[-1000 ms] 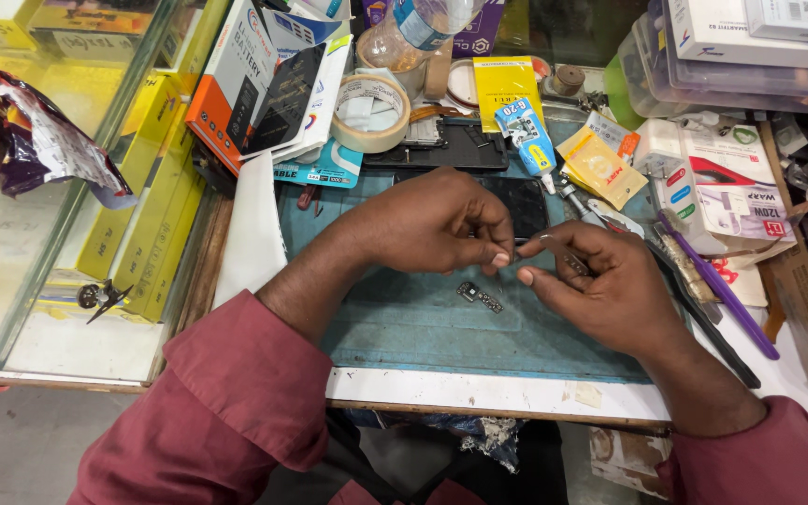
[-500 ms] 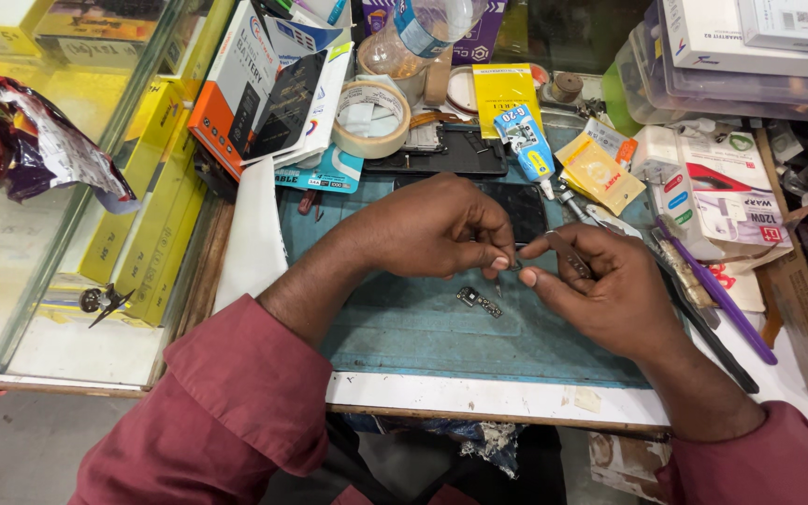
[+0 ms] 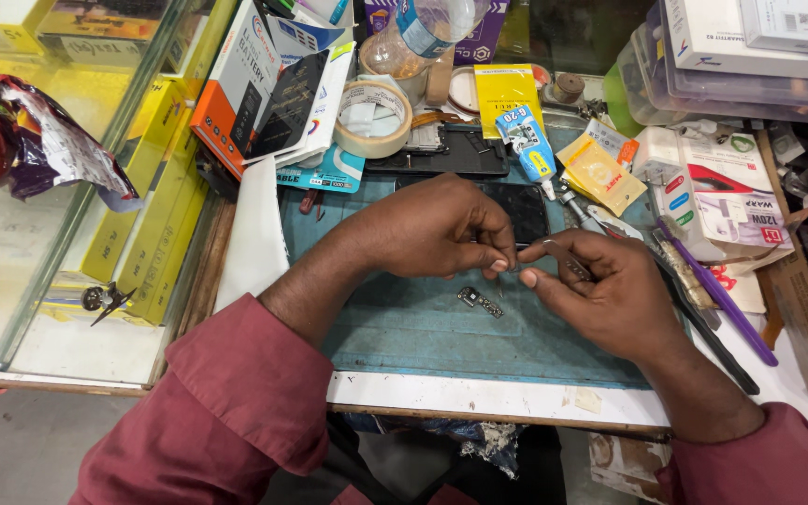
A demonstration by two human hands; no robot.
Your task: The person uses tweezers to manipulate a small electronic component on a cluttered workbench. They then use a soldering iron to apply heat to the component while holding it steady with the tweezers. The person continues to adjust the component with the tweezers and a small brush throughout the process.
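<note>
— Now, what are the fingers doing?

— The left hand (image 3: pixel 427 229) and right hand (image 3: pixel 600 295) meet fingertip to fingertip, pinched shut on something too small to make out. The right also grips slim metal tweezers (image 3: pixel 565 259). A second ago the hands sat slightly further apart; they have closed in, so the fine work looks under way.

— And the part?

— One small metal part (image 3: pixel 479 301) lies on the blue mat (image 3: pixel 423 327), just below the fingers, untouched.

— Around them?

— One dark phone (image 3: pixel 521 210), one roll of tape (image 3: pixel 373 117), one purple tool (image 3: pixel 717 292), one glue tube (image 3: pixel 530 150).
</note>
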